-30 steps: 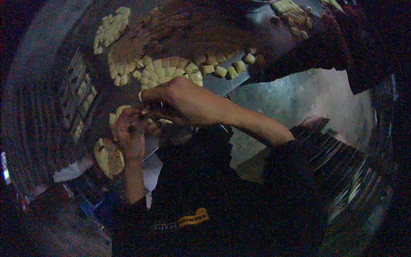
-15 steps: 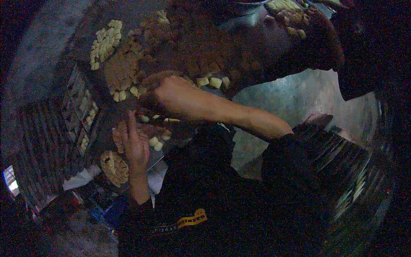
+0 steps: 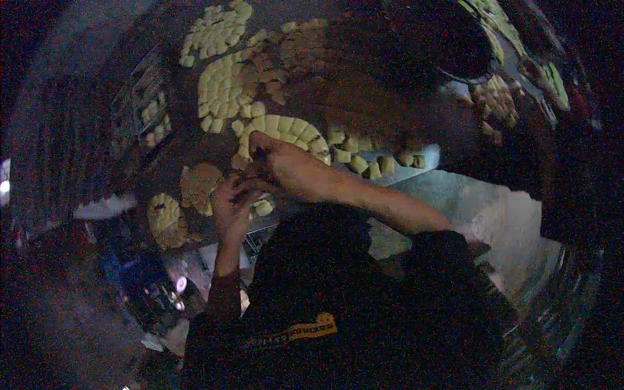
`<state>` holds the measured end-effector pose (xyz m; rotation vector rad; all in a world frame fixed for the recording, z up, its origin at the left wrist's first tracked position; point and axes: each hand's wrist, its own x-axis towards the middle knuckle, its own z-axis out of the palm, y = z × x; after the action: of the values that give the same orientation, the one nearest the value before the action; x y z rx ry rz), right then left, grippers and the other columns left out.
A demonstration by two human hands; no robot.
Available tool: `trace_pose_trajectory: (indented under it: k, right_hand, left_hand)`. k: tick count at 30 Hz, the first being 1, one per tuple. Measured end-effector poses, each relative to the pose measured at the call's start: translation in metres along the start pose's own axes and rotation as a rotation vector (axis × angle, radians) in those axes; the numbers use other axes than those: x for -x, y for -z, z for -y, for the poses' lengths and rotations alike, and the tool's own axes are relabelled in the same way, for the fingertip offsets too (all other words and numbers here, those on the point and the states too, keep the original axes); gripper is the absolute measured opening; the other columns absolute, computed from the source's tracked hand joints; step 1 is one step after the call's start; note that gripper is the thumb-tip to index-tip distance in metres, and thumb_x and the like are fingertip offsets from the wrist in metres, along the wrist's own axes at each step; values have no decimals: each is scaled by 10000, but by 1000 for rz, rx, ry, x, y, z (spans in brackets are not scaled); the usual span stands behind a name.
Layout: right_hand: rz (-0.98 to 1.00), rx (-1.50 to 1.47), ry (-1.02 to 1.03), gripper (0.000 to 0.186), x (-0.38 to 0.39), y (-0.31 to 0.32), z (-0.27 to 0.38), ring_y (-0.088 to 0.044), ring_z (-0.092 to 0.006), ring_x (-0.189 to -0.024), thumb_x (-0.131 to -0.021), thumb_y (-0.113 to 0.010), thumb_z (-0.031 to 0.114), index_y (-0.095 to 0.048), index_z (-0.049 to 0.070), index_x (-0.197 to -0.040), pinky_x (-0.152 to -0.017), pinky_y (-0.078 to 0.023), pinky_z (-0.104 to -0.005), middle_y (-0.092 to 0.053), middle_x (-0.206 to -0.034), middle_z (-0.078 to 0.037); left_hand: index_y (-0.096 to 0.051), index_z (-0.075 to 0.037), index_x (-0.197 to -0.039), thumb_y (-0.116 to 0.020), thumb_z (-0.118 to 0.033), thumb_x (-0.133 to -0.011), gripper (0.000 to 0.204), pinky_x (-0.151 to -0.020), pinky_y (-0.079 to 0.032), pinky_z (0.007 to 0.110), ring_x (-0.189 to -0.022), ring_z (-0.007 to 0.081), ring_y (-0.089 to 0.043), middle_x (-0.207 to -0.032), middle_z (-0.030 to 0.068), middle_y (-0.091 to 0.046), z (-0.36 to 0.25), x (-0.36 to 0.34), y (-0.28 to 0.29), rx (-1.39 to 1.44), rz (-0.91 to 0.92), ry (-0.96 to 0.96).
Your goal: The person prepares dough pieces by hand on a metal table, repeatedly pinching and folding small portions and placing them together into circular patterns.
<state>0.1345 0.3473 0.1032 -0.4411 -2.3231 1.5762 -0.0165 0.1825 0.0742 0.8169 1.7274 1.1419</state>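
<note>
My right hand (image 3: 289, 168) reaches across from the right, its fingers bent down beside a rounded slab of pale dough (image 3: 286, 127) scored into pieces. My left hand (image 3: 231, 203) is close by, its fingers curled in toward the right fingertips. What lies between the two hands is too dark to make out. Small cut dough pieces (image 3: 263, 208) lie just below the hands. Left of my left hand sit a browner flat dough piece (image 3: 200, 183) and a round, scored dough piece (image 3: 167, 220).
More cut dough slabs (image 3: 220, 84) cover the dark table farther away. A row of loose dough pieces (image 3: 374, 167) lines its near right edge. At the left stands a metal tray with compartments (image 3: 148, 81), partly filled with dough pieces. A dark ridged surface (image 3: 62, 149) extends beyond it.
My view has shifted, so the table appears moved. My left hand has gone from stretched fingers to curled ones, and my two hands have come together.
</note>
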Motion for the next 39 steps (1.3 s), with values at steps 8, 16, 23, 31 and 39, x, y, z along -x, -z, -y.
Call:
trace_pose_trajectory:
  k: [8,16,23,31,39]
  right_hand:
    - [257,283,446,476,60,-57,-19,-482,-317,-1403,-906,-599,146,-600,79,-1377,-1126,-457,-428,-527,-1505,-140]
    - [490,-138,14,328,2,-82,-86,-644,-224,-1201,-969,-626,33,-646,16,-1297,-1027,-527,-378,-669,-1335,-119]
    - [343,174,320,477,-35,-175,-37,-673,-365,-1126,-877,-710,28,-594,38,-1339,-963,-555,-418,-645,-1321,-180]
    - [226,519,578,455,-39,-214,-49,-678,-379,-1109,-893,-714,107,-605,81,-1334,-908,-569,-470,-590,-1406,-162]
    - [203,707,79,362,-59,-187,-36,-700,-381,-1026,-874,-748,230,-682,102,-1206,-847,-592,-477,-685,-1190,-178]
  left_hand:
    - [-572,-18,-1334,-607,-153,-976,384,-922,-578,401,-1079,220,-687,-1209,136,-686,52,52,-12,224,-128,157]
    - [-537,-48,-1406,-526,-310,-1041,449,-930,-567,420,-1102,247,-687,-1248,141,-673,98,91,8,469,-399,152]
    - [-506,-74,-1470,-454,-447,-1099,529,-936,-557,436,-1121,270,-688,-1283,144,-662,128,131,88,536,-782,93]
    - [-503,-19,-1446,-512,-414,-1084,535,-939,-563,421,-1063,250,-711,-1311,141,-646,153,175,123,543,-866,15]
    - [-577,-56,-1358,-662,-159,-1000,383,-973,-546,391,-1120,225,-683,-1220,134,-692,196,126,137,150,-644,-85]
